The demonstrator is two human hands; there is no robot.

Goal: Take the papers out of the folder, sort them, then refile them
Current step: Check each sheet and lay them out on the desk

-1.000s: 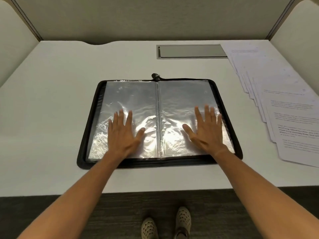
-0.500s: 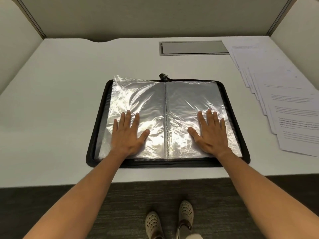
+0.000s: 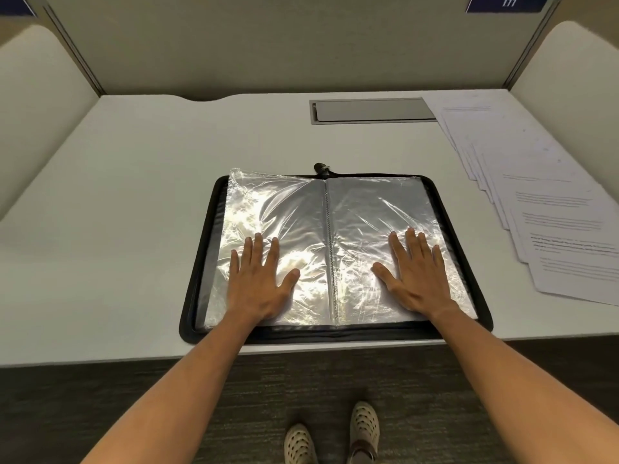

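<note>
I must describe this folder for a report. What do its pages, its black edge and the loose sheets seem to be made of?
Pages: thin clear plastic film, glossy; it wrinkles and throws bright glare.
Black edge: probably fabric or soft synthetic, matte, with a zipper pull at the top.
Loose sheets: white matte paper with printed text lines.

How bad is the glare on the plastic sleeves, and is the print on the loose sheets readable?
Head view: strong glare on the crinkled sleeves near the left hand and right hand; print on the papers is too faint to read; wide-angle bending curves the desk edges.
</note>
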